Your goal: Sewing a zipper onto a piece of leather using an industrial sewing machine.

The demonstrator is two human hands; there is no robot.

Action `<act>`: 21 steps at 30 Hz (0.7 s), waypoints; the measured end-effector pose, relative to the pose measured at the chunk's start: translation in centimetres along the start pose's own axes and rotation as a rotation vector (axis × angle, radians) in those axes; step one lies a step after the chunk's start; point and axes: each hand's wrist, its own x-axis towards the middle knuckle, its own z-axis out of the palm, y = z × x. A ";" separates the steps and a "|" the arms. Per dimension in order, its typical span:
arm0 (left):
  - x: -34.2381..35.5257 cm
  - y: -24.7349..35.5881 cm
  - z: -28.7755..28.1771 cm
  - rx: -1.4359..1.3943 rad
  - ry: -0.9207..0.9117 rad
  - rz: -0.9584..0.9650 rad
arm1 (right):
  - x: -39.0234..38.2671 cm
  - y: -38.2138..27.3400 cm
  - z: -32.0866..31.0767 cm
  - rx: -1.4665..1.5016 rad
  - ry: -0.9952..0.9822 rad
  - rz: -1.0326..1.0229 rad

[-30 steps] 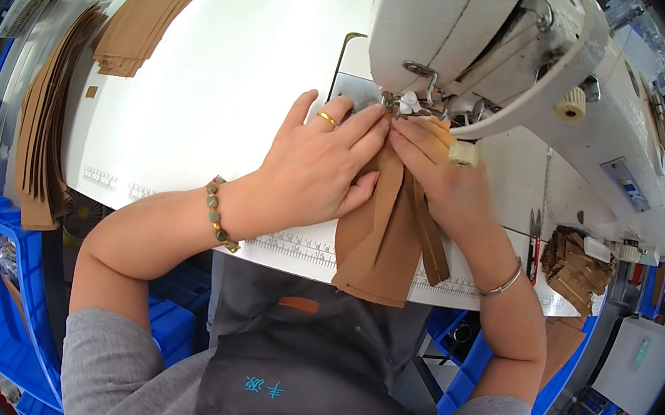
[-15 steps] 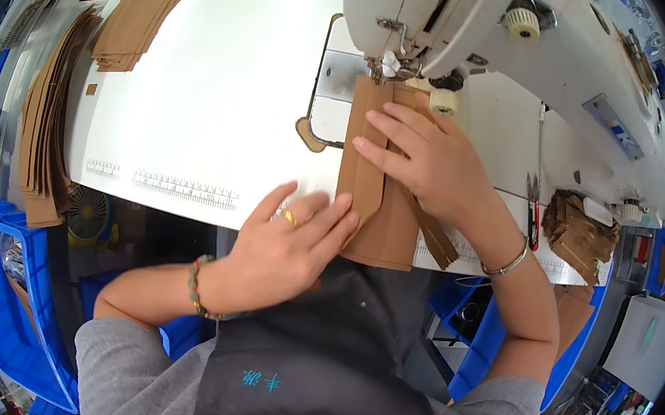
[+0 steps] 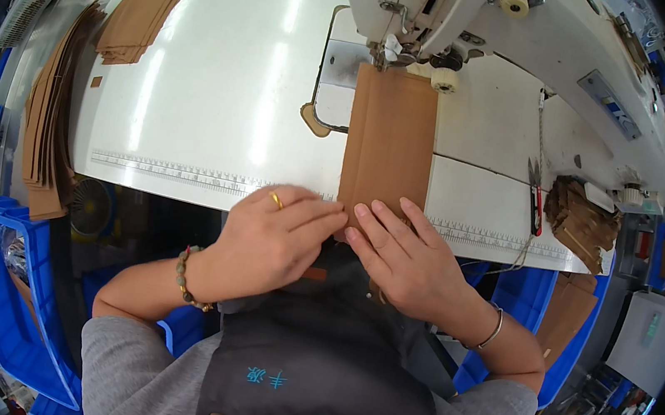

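A long brown panel of leather-like material (image 3: 393, 131) lies flat on the sewing machine's table, its far end by the presser foot (image 3: 387, 51). At the panel's near left corner, my left hand (image 3: 274, 233) has its fingers pressed together, pinching the edge. My right hand (image 3: 409, 260) rests on the near edge, close beside the left, with its fingers spread over the surface. Its thumb is hidden. The sewing machine (image 3: 531, 40) stands over the panel's far end.
Brown cut pieces lie in a fanned stack (image 3: 148, 11) at the far left, and another stack (image 3: 50, 120) hangs over the left edge. Scissors (image 3: 535, 196) and a brown scrap pile (image 3: 578, 223) are on the right. Blue bins (image 3: 21, 276) stand below the table.
Both hands have drawn back to the panel's near edge, the right one coming down from beside the presser foot. The folded strip on top no longer shows; the panel now lies flat.
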 end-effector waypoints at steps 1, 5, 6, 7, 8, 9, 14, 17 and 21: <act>1.0 -0.8 -0.1 0.003 0.005 0.002 | 0.0 0.0 0.0 -0.017 -0.007 -0.017; 6.3 -4.2 0.2 0.223 0.086 0.006 | 0.2 0.2 -0.2 -0.031 -0.021 -0.045; 7.3 -4.9 0.2 0.294 0.103 0.043 | 0.4 0.2 -0.3 -0.039 -0.021 -0.055; 8.1 -5.5 0.2 0.294 0.106 0.045 | 0.5 0.2 -0.5 -0.016 -0.027 -0.047; 8.7 -6.0 0.2 0.300 0.027 0.064 | 0.7 0.3 -0.8 0.007 -0.032 -0.038; 9.2 -6.4 0.2 0.307 -0.091 0.063 | 0.9 0.5 -1.2 0.003 -0.032 -0.036; 9.1 -6.7 -0.1 0.339 -0.131 0.095 | 2.3 3.1 -4.0 0.211 0.013 -0.107; 8.9 -6.7 0.0 0.344 -0.105 0.105 | 3.8 5.4 -4.9 -0.078 0.326 -0.207; 8.7 -6.8 0.3 0.333 -0.065 0.105 | 6.8 9.4 -2.4 -0.126 0.516 -0.258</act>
